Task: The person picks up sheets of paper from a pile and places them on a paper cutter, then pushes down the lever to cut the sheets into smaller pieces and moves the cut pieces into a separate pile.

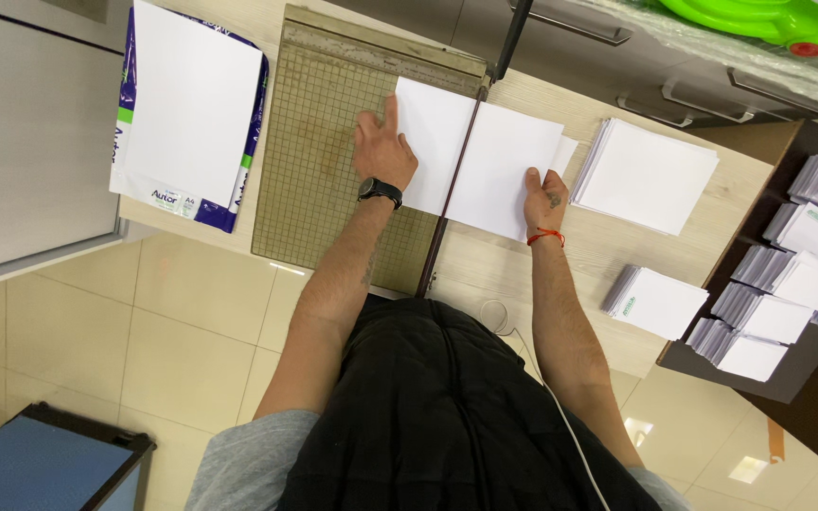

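A white sheet of paper [485, 161] lies across the edge of an olive gridded paper cutter [324, 161] on a light wooden counter. My left hand [382, 147], with a black wristwatch, presses flat on the sheet's left part over the cutter board. My right hand [545, 197], with a red string at the wrist, grips the sheet's right edge, which hangs past the blade line. The cutter's dark blade arm [456, 161] runs over the sheet between my hands.
An opened ream of white paper in a purple wrapper [191, 114] lies left of the cutter. A stack of cut white sheets [646, 175] sits to the right, a smaller stack [655, 303] nearer. Several small stacks fill a dark shelf [797, 284]. A green plastic object [759, 19] lies at top right.
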